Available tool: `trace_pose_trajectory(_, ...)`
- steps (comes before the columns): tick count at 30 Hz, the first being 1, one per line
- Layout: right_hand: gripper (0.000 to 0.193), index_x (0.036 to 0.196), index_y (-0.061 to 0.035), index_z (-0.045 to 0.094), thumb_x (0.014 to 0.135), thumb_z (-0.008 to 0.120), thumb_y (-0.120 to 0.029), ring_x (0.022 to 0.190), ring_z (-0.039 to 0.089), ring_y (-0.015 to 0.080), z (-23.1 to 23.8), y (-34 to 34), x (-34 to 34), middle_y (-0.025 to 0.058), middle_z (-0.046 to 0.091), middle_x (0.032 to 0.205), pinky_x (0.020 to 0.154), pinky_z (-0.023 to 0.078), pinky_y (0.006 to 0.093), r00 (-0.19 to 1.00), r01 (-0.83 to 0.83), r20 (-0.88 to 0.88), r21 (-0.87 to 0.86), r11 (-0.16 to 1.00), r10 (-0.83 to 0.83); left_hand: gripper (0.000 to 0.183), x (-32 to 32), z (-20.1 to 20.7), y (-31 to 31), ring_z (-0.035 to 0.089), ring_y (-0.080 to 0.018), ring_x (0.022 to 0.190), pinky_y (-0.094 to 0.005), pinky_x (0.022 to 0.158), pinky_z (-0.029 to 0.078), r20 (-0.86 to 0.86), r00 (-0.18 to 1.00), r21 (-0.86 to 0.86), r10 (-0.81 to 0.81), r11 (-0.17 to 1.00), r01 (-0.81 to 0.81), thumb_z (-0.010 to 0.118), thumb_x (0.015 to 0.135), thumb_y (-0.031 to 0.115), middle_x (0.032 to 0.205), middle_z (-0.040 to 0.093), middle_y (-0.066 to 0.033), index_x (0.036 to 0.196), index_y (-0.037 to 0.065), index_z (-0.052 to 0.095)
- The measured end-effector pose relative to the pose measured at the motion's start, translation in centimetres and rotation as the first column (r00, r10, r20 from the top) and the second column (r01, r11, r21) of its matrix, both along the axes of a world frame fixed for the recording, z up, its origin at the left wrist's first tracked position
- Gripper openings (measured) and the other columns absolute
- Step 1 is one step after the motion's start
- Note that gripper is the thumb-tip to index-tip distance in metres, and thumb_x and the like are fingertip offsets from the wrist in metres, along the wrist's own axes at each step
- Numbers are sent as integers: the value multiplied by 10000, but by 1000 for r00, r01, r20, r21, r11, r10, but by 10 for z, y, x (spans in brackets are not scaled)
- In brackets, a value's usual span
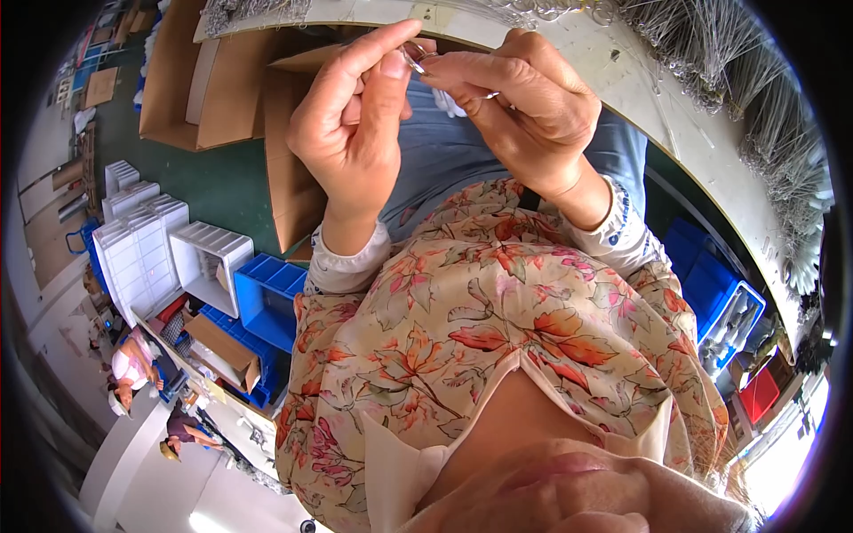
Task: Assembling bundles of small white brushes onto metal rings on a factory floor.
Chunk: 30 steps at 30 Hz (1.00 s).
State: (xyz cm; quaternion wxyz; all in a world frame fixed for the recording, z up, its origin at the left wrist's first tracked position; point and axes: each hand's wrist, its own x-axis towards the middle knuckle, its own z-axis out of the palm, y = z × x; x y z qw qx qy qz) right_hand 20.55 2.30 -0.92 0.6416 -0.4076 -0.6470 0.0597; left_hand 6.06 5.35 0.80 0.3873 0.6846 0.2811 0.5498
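My left hand [351,124] and my right hand [538,107] meet at the near edge of the worktable, above my lap. Thumb and forefinger of the left pinch a small shiny metal wire loop [412,62]. The right thumb and forefinger close on the same piece from the other side. A thin bright metal end [491,95] pokes out below the right fingers; whether it belongs to the loop is hidden. Something white [449,104] shows below and between the hands, partly covered by the right one.
Heaps of thin metal wires [720,53] lie along the right of the pale worktable [644,93]. Open cardboard boxes [233,89] stand at left, with white crates [142,253] and a blue crate [271,289] beyond. Another blue bin [724,306] is at right. Two people work far off at lower left.
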Motion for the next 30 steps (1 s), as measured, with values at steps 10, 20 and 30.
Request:
trace_pose_trajectory(10, 369, 883, -4, 687, 558, 630, 161, 538, 492, 106, -3, 2, 2, 36, 586, 696, 462, 406, 216, 998, -30, 65, 128, 991, 22, 312, -6, 6, -2, 459, -61, 531, -168, 430, 306, -62, 995, -33, -72, 997, 70, 516, 817, -25, 878, 635, -236, 1112, -124, 548)
trace_pose_trajectory(20, 280, 883, 1, 677, 622, 672, 102, 547, 500, 84, 10, -1, -1, 34, 591, 719, 469, 403, 216, 988, -18, 153, 83, 996, 5, 309, 1, -1, 1, 495, -59, 564, -167, 447, 326, 101, 992, -40, -71, 996, 76, 543, 804, -20, 916, 631, -227, 1091, -134, 552)
trace_pose_trajectory(30, 294, 1110, 34, 570, 835, 624, -57, 587, 415, 98, 21, -7, 3, 52, 487, 755, 501, 358, 254, 984, -180, -70, -378, 908, 166, 218, 0, -9, 3, 459, -46, 522, -159, 433, 331, 196, 981, -137, -10, 990, 37, 527, 822, -67, 803, 647, -137, 1028, -93, 595)
